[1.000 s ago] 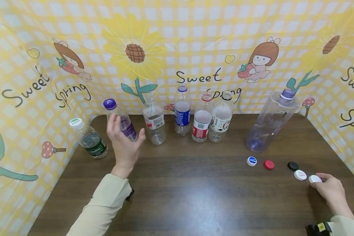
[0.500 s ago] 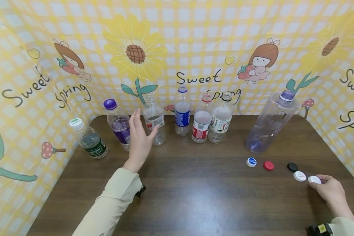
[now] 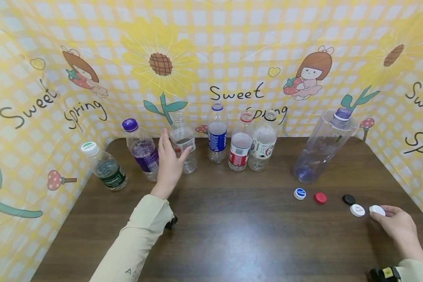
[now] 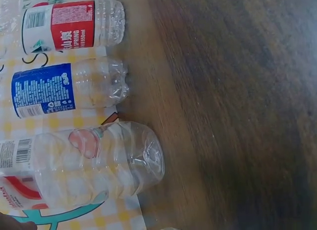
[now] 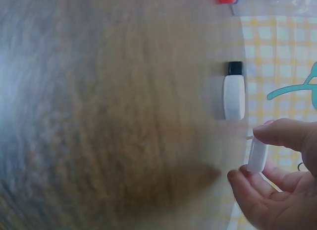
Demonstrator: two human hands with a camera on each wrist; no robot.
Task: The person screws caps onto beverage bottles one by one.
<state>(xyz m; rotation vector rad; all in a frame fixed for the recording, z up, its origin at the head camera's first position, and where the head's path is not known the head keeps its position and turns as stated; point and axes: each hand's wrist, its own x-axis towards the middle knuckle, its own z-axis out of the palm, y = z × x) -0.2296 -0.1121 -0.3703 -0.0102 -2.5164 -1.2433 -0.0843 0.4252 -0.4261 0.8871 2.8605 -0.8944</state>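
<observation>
My left hand (image 3: 170, 166) has its fingers straight and thumb spread, in front of a clear uncapped bottle (image 3: 189, 164) with a red-and-white label, partly hidden behind it. Whether it touches the bottle, I cannot tell. In the left wrist view that bottle (image 4: 119, 160) shows its lower body, with only a thumb tip at the bottom left corner. My right hand (image 3: 400, 227) pinches a white bottle cap (image 5: 257, 153) between thumb and fingers, just off the table at the right. Beside it lie another white cap (image 3: 357, 210) and a black cap (image 3: 348, 199).
Left stand a green-label bottle (image 3: 113, 178) and a purple-capped bottle (image 3: 144, 156). Uncapped bottles with a blue label (image 3: 217, 141), red label (image 3: 239, 156) and white label (image 3: 263, 148) line the back. A large tilted-looking bottle (image 3: 317, 147) stands right, behind blue (image 3: 300, 194) and red caps (image 3: 320, 198).
My left hand has moved right, from before the purple-capped bottle to the clear uncapped one. My right hand has kept its pinch on the white cap and raised it slightly.
</observation>
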